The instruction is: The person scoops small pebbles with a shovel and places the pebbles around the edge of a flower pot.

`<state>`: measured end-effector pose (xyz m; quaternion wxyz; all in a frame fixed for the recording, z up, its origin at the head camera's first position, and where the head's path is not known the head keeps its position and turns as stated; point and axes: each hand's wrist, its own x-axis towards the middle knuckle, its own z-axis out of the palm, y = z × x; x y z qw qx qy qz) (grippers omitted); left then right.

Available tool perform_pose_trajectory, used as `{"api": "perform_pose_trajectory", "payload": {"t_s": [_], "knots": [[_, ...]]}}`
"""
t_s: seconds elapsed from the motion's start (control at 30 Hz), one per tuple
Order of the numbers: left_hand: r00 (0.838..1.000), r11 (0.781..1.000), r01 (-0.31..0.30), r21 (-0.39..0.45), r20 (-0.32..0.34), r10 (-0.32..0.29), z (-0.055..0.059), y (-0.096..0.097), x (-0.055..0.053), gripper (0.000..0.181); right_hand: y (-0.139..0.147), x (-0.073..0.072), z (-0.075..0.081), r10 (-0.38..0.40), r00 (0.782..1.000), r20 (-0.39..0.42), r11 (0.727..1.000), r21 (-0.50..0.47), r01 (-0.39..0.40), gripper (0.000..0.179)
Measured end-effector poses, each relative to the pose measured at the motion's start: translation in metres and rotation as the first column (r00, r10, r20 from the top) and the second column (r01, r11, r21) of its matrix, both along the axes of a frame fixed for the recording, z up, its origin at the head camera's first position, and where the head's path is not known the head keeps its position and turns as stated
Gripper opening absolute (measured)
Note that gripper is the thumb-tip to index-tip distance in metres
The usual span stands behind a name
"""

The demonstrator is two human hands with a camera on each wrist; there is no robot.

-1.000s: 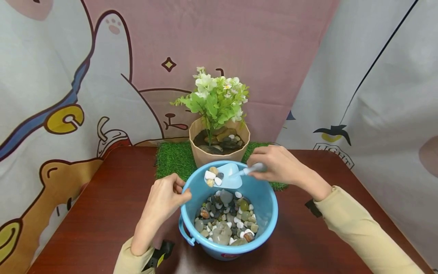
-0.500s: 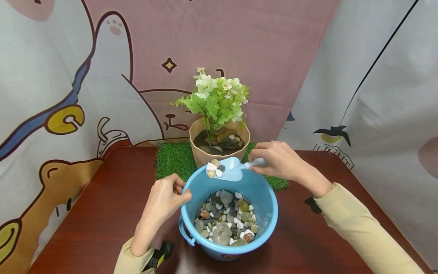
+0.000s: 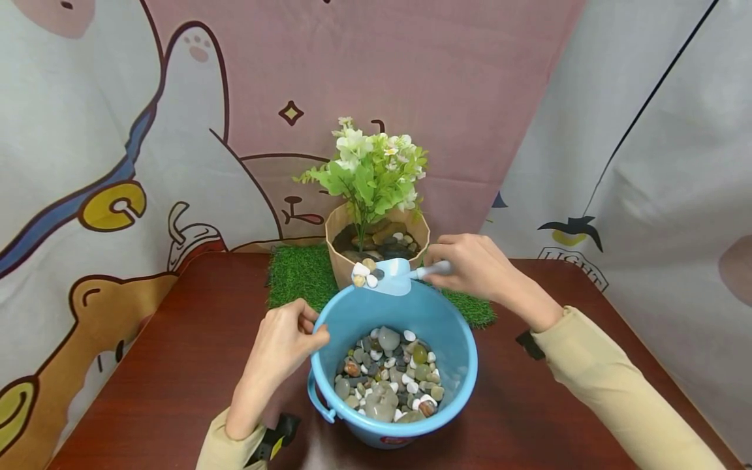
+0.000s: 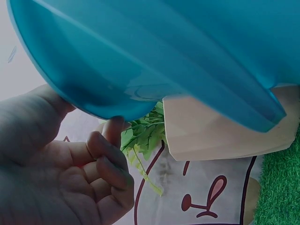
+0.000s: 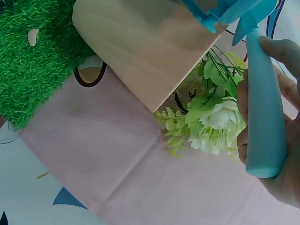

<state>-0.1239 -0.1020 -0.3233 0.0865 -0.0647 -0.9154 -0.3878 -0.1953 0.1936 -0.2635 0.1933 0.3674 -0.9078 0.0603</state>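
The left hand (image 3: 288, 336) pinches the left rim of the blue bucket (image 3: 449, 343); the right hand (image 3: 472, 264) grips the scoop (image 3: 396, 278), which hovers — bearing a few pebbles (image 3: 371, 281) — over the far rim. More stones (image 3: 384, 399) lie inside. Bucket and scoop partly block the beige pot (image 3: 342, 264), where a flowering plant (image 3: 367, 179) rises. Beyond: grass mat (image 3: 299, 274), printed cloth (image 3: 423, 78).

Two hands (image 3: 286, 336) (image 3: 474, 266), one scoop (image 3: 395, 277), five stones (image 3: 361, 269) on it, one bucket (image 3: 382, 310), one flowerpot (image 3: 342, 267)

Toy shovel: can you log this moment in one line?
left hand: pinches blue bucket by rim; right hand: grips toy shovel; pebbles: on shovel blade; flowerpot: behind bucket
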Motion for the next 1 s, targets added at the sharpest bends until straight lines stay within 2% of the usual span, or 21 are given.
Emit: {"api": "perform_pose_trajectory", "payload": {"t_s": [0.3, 0.77, 1.0], "knots": [[1.000, 1.000, 0.001, 0.001, -0.011, -0.001, -0.001, 0.000, 0.000, 0.011, -0.007, -0.008, 0.007, -0.065, 0.997, 0.041, 0.998, -0.005, 0.066, 0.010], [1.000, 1.000, 0.002, 0.004, -0.016, -0.002, -0.001, 0.000, 0.000, 0.010, -0.021, -0.020, 0.012, -0.152, 0.986, 0.074, 0.988, 0.049, 0.149, 0.007], [1.000, 1.000, 0.005, 0.001, -0.023, -0.005, -0.001, -0.001, 0.000, 0.011, -0.031, -0.028, 0.013, -0.186, 0.981, 0.059, 0.981, 0.065, 0.183, 0.006]]}}
